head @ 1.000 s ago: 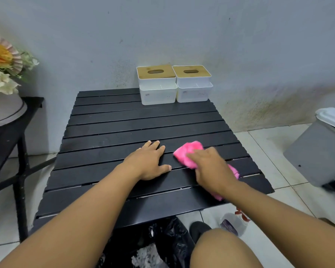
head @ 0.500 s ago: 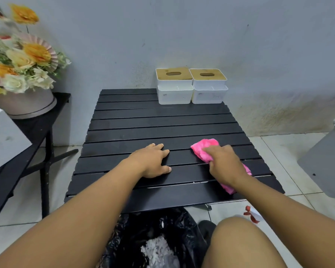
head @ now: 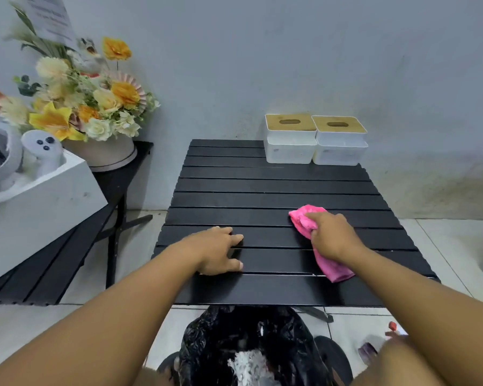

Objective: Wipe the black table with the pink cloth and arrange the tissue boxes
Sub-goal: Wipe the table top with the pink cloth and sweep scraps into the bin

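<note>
The black slatted table (head: 262,190) fills the middle of the view. My right hand (head: 332,236) grips the pink cloth (head: 307,218) and presses it onto the slats at the right front. My left hand (head: 218,250) rests flat on the table near its front left, fingers spread. Two white tissue boxes with wooden lids, the left box (head: 290,139) and the right box (head: 339,142), stand side by side, touching, at the table's back right against the wall.
A second black table (head: 117,185) at the left carries a flower arrangement (head: 89,101) in a pale pot and a white box (head: 42,196). A black rubbish bag (head: 251,344) sits on the tiled floor below the front edge. My knee (head: 402,366) shows at lower right.
The view has swung left, bringing in the flowers and the white box. My right hand and the cloth have moved slightly to the right over the slats. The left hand stays put.
</note>
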`<control>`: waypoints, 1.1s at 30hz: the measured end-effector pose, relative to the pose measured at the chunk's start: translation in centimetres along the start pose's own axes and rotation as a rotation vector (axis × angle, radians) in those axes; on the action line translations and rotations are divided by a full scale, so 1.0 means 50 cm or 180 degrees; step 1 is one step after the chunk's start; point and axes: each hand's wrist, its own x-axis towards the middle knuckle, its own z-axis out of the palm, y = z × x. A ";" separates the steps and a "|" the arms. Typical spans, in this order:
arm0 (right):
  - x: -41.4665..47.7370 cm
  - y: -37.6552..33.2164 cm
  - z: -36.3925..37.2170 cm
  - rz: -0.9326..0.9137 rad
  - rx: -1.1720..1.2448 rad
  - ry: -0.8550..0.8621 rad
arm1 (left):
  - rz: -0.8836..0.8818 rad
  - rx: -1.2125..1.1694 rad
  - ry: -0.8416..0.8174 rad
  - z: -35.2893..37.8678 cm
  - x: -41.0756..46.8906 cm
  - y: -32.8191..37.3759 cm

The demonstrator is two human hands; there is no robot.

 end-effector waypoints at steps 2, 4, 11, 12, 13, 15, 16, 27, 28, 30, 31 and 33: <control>0.020 -0.040 0.017 -0.0156 0.0162 0.0051 | -0.0164 -0.0208 0.0224 -0.011 -0.008 -0.030; 0.037 -0.085 0.038 -0.0318 0.0312 0.0142 | -0.0401 -0.0440 0.0547 -0.013 -0.006 -0.066; 0.098 -0.151 0.094 -0.0647 0.0216 0.0502 | -0.1170 -0.0671 0.1184 -0.018 0.029 -0.163; 0.113 -0.159 0.097 -0.0714 0.0273 0.0538 | -0.1282 -0.0736 0.1197 -0.013 0.035 -0.177; 0.127 -0.169 0.098 -0.0771 0.0320 0.0581 | -0.1381 -0.0827 0.1165 -0.004 0.042 -0.191; 0.158 -0.196 0.100 -0.0891 0.0377 0.0666 | -0.1486 -0.1002 0.1036 0.018 0.056 -0.214; 0.169 -0.214 0.103 -0.0914 0.0423 0.0702 | -0.1500 -0.1087 0.0960 0.027 0.061 -0.219; 0.212 -0.273 0.181 -0.2066 -0.0410 0.0118 | -0.1517 -0.1301 0.0839 0.042 0.069 -0.232; 0.238 -0.253 0.172 -0.1799 -0.0400 0.0254 | -0.1497 -0.1329 0.0855 0.043 0.067 -0.234; 0.284 -0.225 0.146 -0.1081 -0.0323 0.0499 | -0.1478 -0.1369 0.0857 0.043 0.062 -0.244; 0.296 -0.222 0.135 -0.0750 -0.0298 0.0553 | -0.1454 -0.1380 0.0855 0.042 0.061 -0.248; 0.299 -0.246 0.133 -0.0427 -0.0244 0.0545 | -0.1413 -0.1419 0.0833 0.038 0.057 -0.256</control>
